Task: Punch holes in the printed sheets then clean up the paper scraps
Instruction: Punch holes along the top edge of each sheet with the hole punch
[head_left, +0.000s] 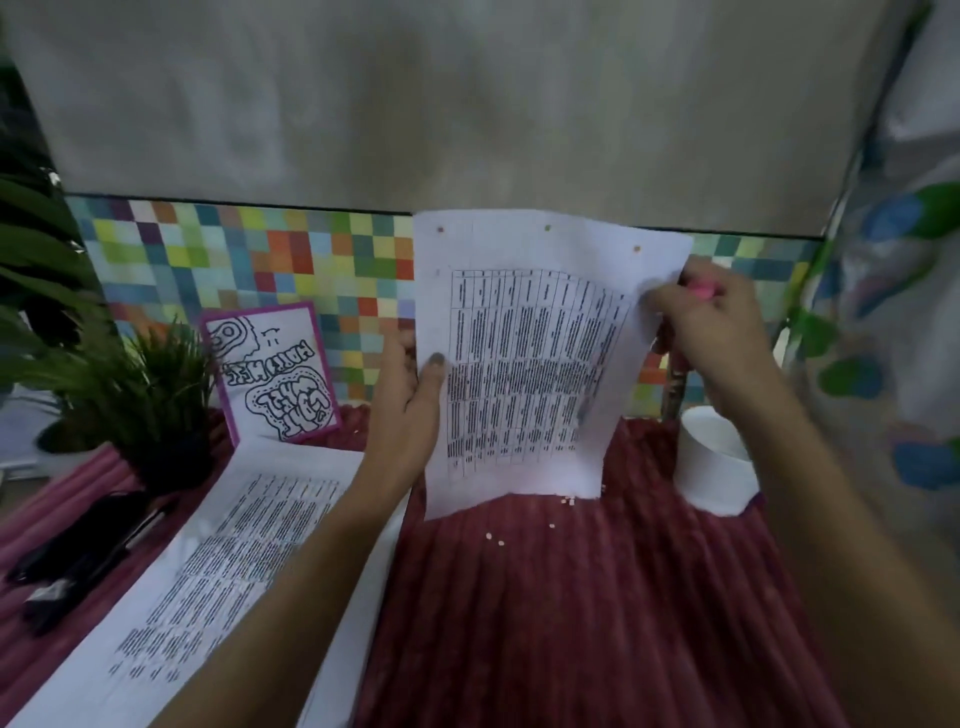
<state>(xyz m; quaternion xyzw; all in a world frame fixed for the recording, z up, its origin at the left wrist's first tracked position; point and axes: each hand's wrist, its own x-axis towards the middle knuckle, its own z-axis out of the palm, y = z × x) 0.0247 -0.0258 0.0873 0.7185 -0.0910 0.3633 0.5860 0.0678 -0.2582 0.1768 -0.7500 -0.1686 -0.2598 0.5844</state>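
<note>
Right now, a person holds a printed sheet upright over the red cloth. Left hand pinches its left edge, thumb on the front. Right hand is curled round a small pink punch at the sheet's top right corner, beside three holes along the top edge. Tip: keep paper taut, seat the edge fully in the punch, match spacing w/ the nearest hole, squeeze once, firmly. White scraps dot the cloth near a white cup; more sheets lie at left
</note>
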